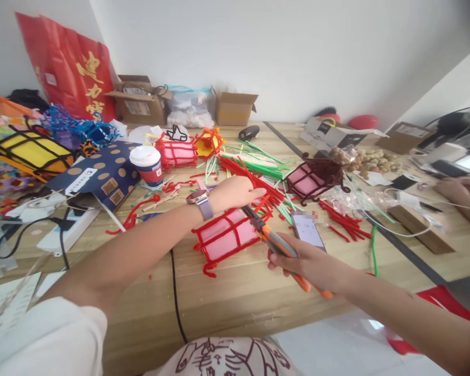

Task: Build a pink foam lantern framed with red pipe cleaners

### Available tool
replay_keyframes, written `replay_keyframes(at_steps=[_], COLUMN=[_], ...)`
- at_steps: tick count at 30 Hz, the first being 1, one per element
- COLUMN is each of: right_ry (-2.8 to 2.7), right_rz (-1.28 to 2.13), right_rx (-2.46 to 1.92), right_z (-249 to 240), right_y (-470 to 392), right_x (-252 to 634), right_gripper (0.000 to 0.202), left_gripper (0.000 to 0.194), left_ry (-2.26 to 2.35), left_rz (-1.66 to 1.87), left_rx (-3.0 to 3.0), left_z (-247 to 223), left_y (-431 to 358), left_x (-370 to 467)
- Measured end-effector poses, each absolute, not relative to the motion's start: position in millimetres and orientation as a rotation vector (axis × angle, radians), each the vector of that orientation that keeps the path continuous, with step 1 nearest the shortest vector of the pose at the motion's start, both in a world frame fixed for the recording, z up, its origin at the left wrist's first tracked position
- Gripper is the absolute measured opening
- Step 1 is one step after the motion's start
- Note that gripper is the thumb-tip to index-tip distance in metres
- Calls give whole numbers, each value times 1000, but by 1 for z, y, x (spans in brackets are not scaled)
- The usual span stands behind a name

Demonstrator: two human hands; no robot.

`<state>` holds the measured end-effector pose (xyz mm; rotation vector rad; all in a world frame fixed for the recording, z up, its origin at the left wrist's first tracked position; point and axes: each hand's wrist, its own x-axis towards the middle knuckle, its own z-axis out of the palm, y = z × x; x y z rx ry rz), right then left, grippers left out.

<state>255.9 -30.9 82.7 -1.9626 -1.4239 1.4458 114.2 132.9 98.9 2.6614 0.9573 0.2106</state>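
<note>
"Where's the red-and-pink lantern [218, 243]?"
"On the worktop [227, 313], near the left hand [238, 193], beside the pliers [281, 244]."
"And the fingers?"
"The right hand [303, 262] has its clamped around the pliers; the left's are by red pipe cleaners [274, 192], grip impossible to tell."

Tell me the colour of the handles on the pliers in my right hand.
Grey and orange; the pliers' handles show in the head view.
</note>
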Motion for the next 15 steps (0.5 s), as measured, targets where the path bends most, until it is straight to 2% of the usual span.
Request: replay_keyframes(at_steps=[8,12,15], right_ry=[-1438,-1374,-1363], right_rz=[1503,1513,1496], right_rx=[-1901,-1960,-1971], right_z=[74,72,66], right_y=[-30,-25,-22], right_x=[266,270,271], right_gripper=[15,24,19], left_gripper=[68,69,72], left_ry=[1022,936,880], left_rz=[-12,-119,-176], left_rx=[2780,2815,2746], left_z=[89,86,82], left_y=[123,124,128], left_x=[146,149,148])
